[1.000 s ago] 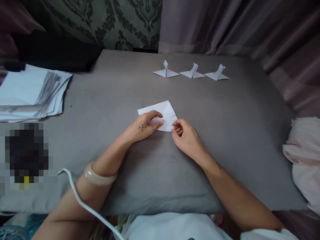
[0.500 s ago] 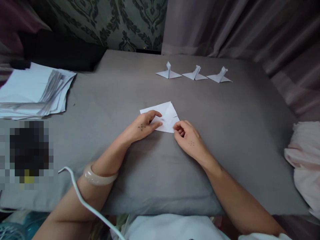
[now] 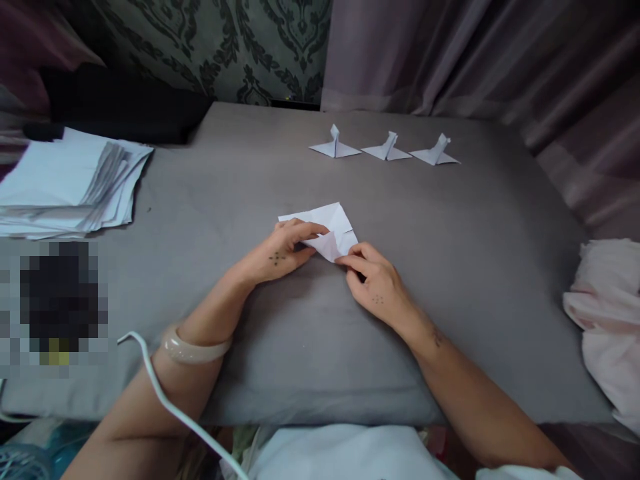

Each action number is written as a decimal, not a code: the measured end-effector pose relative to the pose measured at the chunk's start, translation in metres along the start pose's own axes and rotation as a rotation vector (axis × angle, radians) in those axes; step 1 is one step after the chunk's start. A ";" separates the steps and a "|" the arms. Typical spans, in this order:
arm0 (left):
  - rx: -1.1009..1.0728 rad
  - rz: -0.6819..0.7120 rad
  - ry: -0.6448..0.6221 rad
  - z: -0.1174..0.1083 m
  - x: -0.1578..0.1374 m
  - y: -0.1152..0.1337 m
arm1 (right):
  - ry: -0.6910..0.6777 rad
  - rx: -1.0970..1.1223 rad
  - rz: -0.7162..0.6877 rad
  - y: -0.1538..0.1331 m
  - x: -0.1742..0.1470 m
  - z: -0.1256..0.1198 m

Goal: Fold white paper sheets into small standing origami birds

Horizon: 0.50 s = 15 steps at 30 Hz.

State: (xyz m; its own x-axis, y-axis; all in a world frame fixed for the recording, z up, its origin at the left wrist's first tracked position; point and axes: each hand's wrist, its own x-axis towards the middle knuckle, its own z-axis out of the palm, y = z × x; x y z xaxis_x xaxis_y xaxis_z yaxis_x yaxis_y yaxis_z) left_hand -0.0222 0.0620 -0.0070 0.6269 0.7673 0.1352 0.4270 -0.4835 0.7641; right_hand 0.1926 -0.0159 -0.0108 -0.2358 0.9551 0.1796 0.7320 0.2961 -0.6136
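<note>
A small folded sheet of white paper (image 3: 326,217) lies on the grey cloth in front of me. Its near edge is partly lifted, forming a flap (image 3: 327,247) between my hands. My left hand (image 3: 277,252) holds the paper from the left, index finger reaching over the flap and thumb at the near edge. At the near right corner, my right hand (image 3: 376,283) grips the paper between thumb and fingers. Parts of the paper are hidden under the left fingers.
Three folded paper birds (image 3: 335,147) stand in a row at the back. A stack of white paper (image 3: 55,173) lies at the left, before a black cloth (image 3: 135,107). A white cable (image 3: 165,400) crosses over my left forearm. Pinkish fabric (image 3: 607,313) bunches at the right edge.
The paper's near edge has been raised into a flap. My right fingers have shifted slightly onto its corner, and my left hand has moved a little to the left.
</note>
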 end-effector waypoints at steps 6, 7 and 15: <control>0.229 0.116 0.077 0.005 0.002 0.006 | -0.003 0.034 -0.001 0.001 -0.001 0.000; 0.247 0.135 0.085 0.005 0.003 0.008 | -0.002 0.038 0.000 0.001 -0.001 0.000; 0.404 0.256 0.200 0.008 0.005 0.012 | 0.002 0.035 0.023 -0.001 -0.001 0.001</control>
State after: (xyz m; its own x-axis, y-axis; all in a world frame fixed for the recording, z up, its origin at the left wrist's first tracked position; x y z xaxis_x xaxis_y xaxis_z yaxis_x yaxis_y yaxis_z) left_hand -0.0092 0.0565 -0.0020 0.6243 0.6494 0.4341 0.5184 -0.7602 0.3917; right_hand 0.1915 -0.0169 -0.0105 -0.2180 0.9616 0.1668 0.7145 0.2737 -0.6439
